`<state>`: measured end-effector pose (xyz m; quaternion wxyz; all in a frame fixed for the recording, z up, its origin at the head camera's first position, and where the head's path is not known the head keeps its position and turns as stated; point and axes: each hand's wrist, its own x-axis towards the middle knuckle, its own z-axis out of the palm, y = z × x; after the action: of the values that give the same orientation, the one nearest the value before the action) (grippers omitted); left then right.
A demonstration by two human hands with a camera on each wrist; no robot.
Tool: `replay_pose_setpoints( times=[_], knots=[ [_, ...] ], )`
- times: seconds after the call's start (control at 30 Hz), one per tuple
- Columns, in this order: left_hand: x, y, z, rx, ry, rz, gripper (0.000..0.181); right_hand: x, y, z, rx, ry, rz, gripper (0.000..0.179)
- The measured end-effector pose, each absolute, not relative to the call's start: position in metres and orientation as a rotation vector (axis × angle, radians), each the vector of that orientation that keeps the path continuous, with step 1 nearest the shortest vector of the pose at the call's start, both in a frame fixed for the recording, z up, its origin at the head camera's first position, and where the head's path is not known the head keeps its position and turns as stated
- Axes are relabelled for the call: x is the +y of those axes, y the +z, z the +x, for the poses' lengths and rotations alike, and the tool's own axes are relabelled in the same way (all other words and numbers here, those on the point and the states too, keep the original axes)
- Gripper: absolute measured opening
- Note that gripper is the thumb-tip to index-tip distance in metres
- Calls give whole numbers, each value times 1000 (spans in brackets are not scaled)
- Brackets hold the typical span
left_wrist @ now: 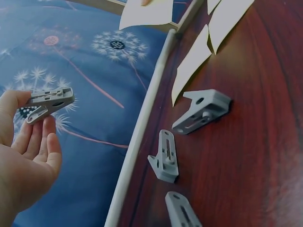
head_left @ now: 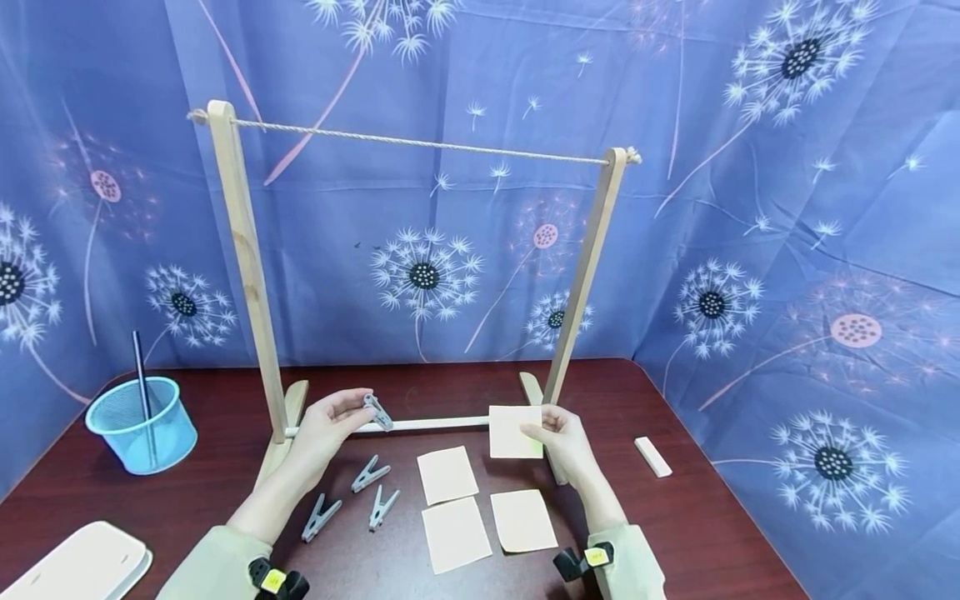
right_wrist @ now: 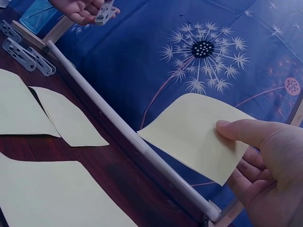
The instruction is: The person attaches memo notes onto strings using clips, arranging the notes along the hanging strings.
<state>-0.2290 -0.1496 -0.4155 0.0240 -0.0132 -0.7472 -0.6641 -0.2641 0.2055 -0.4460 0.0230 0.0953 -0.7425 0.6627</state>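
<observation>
My left hand (head_left: 331, 425) pinches a grey clothespin (head_left: 378, 412) between thumb and fingers, raised above the table; the left wrist view shows the clothespin (left_wrist: 49, 103) side on. In my right hand (head_left: 564, 442) is a pale yellow sticky note (head_left: 513, 432), gripped at its right edge with the thumb on the near face. The note (right_wrist: 194, 137) bends slightly in the right wrist view. Three more grey clothespins lie on the table near my left forearm, one of them (head_left: 371, 474) farthest back. Three more notes lie between my arms, one (head_left: 457, 535) nearest me.
A wooden frame with a left post (head_left: 251, 275), a right post (head_left: 586, 275) and a rope (head_left: 420, 142) strung across stands at the back. A blue mesh basket (head_left: 175, 433) holds a dark pen. A white block (head_left: 652, 457) lies right, a white case (head_left: 82, 562) front left.
</observation>
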Motion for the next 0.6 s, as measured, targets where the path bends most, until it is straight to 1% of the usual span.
replay_pose_setpoints(
  times=[0.2, 0.37, 0.5, 0.6],
  knots=[
    [-146, -410, -242, -2357, -1984, -126, 49, 204, -446, -264, -2253, 2053, 214, 25],
    [-145, -407, -255, -2399, -1914, -182, 48, 204, -445, -264, -2179, 2057, 225, 22],
    [-143, -401, -266, -2443, -1834, -218, 48, 204, -437, -267, -2148, 2034, 250, 26],
    [-140, -390, -274, -2461, -1776, -258, 49, 204, -425, -271, -2148, 2011, 268, 31]
  ],
)
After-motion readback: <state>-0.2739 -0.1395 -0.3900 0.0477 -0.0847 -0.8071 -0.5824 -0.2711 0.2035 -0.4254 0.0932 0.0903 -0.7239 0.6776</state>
